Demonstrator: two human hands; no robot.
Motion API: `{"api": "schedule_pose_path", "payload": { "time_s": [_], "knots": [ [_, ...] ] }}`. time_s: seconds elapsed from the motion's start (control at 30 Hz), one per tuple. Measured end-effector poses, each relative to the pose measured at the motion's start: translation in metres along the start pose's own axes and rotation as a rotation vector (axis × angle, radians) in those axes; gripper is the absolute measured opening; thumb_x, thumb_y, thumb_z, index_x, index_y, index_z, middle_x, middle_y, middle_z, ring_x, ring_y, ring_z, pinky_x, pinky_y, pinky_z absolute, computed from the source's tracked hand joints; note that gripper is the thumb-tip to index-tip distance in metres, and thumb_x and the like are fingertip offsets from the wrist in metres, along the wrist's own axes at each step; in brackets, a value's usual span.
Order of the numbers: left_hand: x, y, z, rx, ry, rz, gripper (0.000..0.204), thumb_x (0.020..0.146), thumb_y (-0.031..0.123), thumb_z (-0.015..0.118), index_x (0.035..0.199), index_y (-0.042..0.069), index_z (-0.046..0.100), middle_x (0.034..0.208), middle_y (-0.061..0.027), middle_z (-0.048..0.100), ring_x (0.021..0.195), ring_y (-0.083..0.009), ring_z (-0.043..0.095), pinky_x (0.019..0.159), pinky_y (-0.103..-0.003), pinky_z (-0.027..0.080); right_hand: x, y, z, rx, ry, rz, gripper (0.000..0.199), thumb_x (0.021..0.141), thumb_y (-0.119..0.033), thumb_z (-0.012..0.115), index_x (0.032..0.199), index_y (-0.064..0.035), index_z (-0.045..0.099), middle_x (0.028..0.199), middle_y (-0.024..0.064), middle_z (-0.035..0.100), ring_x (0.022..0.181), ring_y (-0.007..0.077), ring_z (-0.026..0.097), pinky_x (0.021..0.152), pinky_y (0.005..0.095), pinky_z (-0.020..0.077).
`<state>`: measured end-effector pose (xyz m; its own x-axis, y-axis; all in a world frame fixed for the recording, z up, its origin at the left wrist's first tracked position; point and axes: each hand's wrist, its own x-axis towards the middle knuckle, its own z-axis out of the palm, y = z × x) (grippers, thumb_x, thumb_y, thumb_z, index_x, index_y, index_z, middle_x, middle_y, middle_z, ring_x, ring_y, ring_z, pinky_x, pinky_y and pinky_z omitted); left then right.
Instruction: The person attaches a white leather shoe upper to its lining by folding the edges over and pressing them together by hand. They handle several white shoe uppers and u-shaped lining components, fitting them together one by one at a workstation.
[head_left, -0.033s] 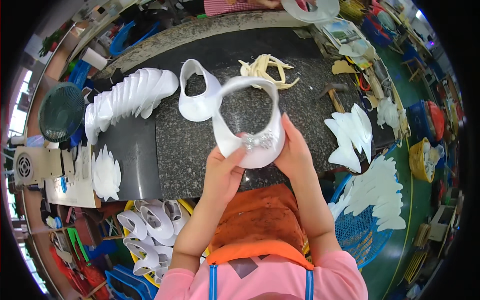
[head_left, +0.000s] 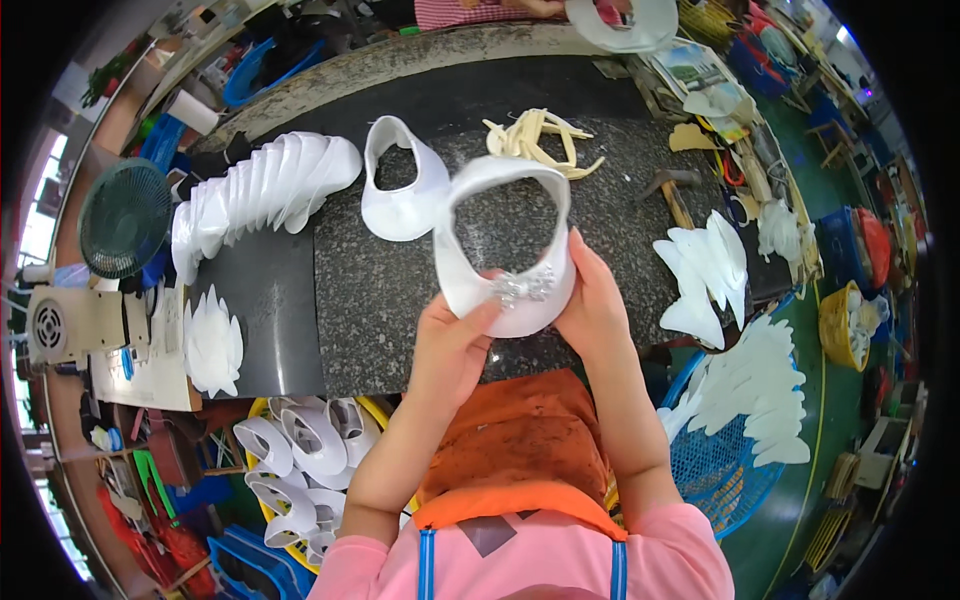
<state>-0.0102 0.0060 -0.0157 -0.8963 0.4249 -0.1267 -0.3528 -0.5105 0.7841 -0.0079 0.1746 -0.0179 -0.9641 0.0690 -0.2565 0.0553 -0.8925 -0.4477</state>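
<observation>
Between my two hands I hold a white shoe upper with a sparkling silver bow on its front. My left hand pinches the lower left side, its thumb beside the bow. My right hand grips the right side, fingers along the outer edge. The upper is raised above the dark speckled stone worktop, its opening facing up. A second white upper stands just behind and to the left. Behind the held upper lies a tangle of cream strips.
A row of nested white uppers runs along the left. White cut pieces lie in piles at left and right. A hammer rests at right. Below are a yellow basket of uppers and a blue basket. Someone sits opposite.
The upper and my hands have shifted slightly to the right. My grip on it looks the same.
</observation>
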Motion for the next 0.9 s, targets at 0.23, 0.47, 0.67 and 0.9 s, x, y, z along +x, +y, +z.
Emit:
{"api": "schedule_pose_path", "payload": {
  "time_s": [0.23,0.47,0.67,0.9],
  "knots": [
    [-0.001,0.021,0.006,-0.219,-0.150,0.052,0.035,0.095,0.023,0.057,0.122,0.000,0.052,0.111,-0.0136,0.060,0.107,-0.0266,0.059,0.097,-0.042,0.048,-0.007,0.016,0.006,-0.351,0.273,-0.307,0.027,0.099,-0.027,0.057,0.085,-0.0050,0.062,0.066,-0.0019,0.057,0.052,0.0039,0.049,0.046,0.0212,0.0356],
    [-0.006,0.031,0.011,-0.368,-0.127,0.019,0.025,0.094,0.014,0.061,0.113,-0.002,0.058,0.098,-0.0125,0.067,0.089,-0.0179,0.066,0.081,-0.032,0.053,-0.010,0.016,0.005,-1.266,0.163,-0.633,0.022,0.093,-0.009,0.059,0.113,-0.0006,0.061,0.086,0.0077,0.061,0.083,0.0216,0.060,0.077,0.0337,0.0486],
    [-0.014,0.022,0.020,-0.128,0.132,0.262,0.027,0.092,0.009,0.065,0.116,-0.002,0.060,0.103,-0.0072,0.068,0.087,-0.0101,0.063,0.078,-0.025,0.051,-0.036,0.003,0.051,-1.329,-0.276,-0.734,0.023,0.079,-0.005,0.071,0.102,-0.0034,0.066,0.093,0.0104,0.062,0.091,0.0241,0.058,0.081,0.0332,0.0457],
    [-0.022,0.025,0.019,0.119,0.047,0.211,0.036,0.092,0.014,0.065,0.123,-0.002,0.057,0.107,-0.0047,0.064,0.096,-0.0099,0.060,0.082,-0.025,0.049,-0.034,0.012,0.050,-1.188,-0.245,-0.776,0.017,0.072,-0.005,0.076,0.082,-0.0043,0.063,0.082,0.0057,0.059,0.083,0.0223,0.055,0.073,0.0331,0.0433]
  ]
}}
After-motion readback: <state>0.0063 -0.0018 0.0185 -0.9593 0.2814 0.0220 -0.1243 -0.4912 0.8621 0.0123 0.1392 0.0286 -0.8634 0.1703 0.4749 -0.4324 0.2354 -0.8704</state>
